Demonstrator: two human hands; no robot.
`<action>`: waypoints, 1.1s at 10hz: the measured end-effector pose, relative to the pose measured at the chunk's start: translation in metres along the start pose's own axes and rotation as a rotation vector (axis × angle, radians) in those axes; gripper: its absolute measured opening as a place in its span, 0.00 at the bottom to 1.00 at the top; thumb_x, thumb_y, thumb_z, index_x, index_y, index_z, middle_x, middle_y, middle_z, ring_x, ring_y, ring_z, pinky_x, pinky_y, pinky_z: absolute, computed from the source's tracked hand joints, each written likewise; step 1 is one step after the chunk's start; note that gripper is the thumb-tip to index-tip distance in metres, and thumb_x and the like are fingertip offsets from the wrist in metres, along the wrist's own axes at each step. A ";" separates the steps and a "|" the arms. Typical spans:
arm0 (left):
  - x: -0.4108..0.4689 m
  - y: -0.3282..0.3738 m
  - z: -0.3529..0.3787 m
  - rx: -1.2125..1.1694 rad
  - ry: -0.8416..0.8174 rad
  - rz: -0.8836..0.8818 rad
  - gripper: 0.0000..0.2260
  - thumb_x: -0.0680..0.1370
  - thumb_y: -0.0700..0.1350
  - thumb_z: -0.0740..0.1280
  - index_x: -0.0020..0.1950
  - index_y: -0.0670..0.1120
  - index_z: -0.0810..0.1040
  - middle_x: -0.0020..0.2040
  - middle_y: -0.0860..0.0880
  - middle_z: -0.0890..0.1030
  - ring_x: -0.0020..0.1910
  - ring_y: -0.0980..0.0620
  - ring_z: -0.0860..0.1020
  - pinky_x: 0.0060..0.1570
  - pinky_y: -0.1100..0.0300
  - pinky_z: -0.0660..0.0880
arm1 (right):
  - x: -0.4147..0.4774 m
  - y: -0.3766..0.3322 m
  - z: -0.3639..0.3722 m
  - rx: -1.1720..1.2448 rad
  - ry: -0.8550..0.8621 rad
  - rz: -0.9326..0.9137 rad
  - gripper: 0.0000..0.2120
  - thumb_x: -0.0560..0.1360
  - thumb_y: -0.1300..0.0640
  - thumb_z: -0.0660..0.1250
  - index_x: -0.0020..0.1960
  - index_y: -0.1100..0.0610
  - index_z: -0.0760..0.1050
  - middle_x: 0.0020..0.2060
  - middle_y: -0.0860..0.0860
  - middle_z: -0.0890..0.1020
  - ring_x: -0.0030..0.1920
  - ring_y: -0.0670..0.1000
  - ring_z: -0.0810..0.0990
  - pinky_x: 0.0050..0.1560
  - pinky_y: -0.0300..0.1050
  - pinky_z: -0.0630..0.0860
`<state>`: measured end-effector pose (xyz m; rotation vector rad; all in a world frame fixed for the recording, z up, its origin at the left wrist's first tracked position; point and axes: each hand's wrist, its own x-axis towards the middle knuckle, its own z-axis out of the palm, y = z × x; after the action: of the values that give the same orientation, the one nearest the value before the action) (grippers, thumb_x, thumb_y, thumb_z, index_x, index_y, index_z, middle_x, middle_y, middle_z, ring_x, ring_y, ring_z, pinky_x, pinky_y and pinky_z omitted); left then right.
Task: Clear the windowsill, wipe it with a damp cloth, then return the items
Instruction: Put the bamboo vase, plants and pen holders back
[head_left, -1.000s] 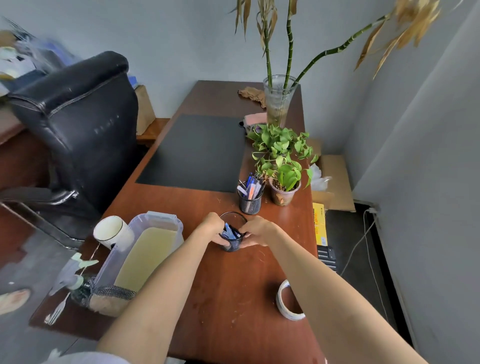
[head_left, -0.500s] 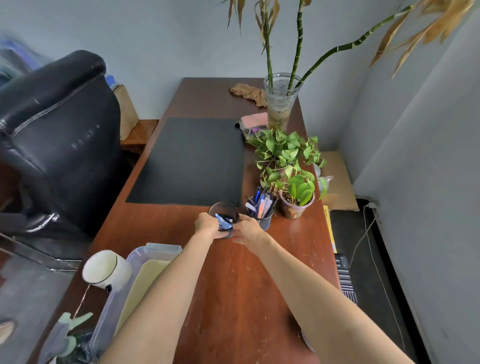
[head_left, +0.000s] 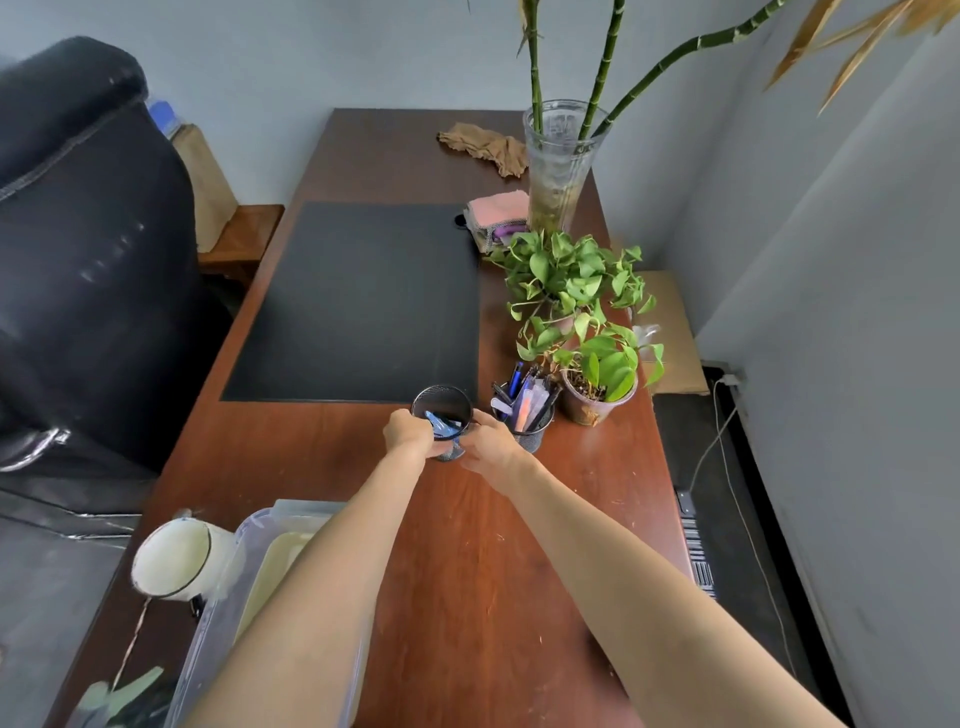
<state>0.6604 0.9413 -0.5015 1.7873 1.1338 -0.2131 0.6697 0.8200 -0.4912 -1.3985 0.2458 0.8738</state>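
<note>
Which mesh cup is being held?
The nearly empty cup, gripped by left hand and right hand; the pen-filled cup sits right of it.

Bare forearms (head_left: 322, 597) and hands (head_left: 413, 432) (head_left: 491, 448)

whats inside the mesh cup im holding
Inside the mesh cup a few blue items lie slanted, too small to identify. Its lower part is covered by the left hand and right hand, which grip its sides, so anything deeper cannot be seen.
</note>
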 end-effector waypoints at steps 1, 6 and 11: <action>0.011 -0.003 0.003 0.033 0.043 0.045 0.17 0.70 0.37 0.74 0.57 0.38 0.78 0.56 0.44 0.81 0.53 0.44 0.80 0.43 0.61 0.77 | 0.008 0.001 0.000 -0.020 0.004 0.006 0.25 0.75 0.72 0.59 0.70 0.57 0.69 0.62 0.56 0.76 0.58 0.55 0.76 0.57 0.49 0.74; -0.067 -0.057 0.056 0.141 -0.351 -0.073 0.15 0.81 0.41 0.54 0.67 0.40 0.66 0.60 0.41 0.76 0.53 0.42 0.80 0.48 0.54 0.77 | -0.043 0.049 -0.091 -0.812 0.223 0.033 0.18 0.74 0.66 0.58 0.60 0.57 0.78 0.57 0.53 0.78 0.53 0.51 0.77 0.52 0.39 0.75; -0.224 -0.064 0.157 0.789 -0.965 0.155 0.23 0.77 0.47 0.68 0.70 0.43 0.66 0.63 0.40 0.76 0.55 0.43 0.80 0.52 0.51 0.78 | -0.176 0.107 -0.208 -1.302 0.079 0.389 0.19 0.76 0.63 0.65 0.67 0.64 0.70 0.60 0.59 0.78 0.53 0.56 0.80 0.42 0.40 0.77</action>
<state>0.5385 0.6888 -0.4927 2.0004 0.1878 -1.4040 0.5507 0.5528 -0.5036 -2.6455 -0.0373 1.3957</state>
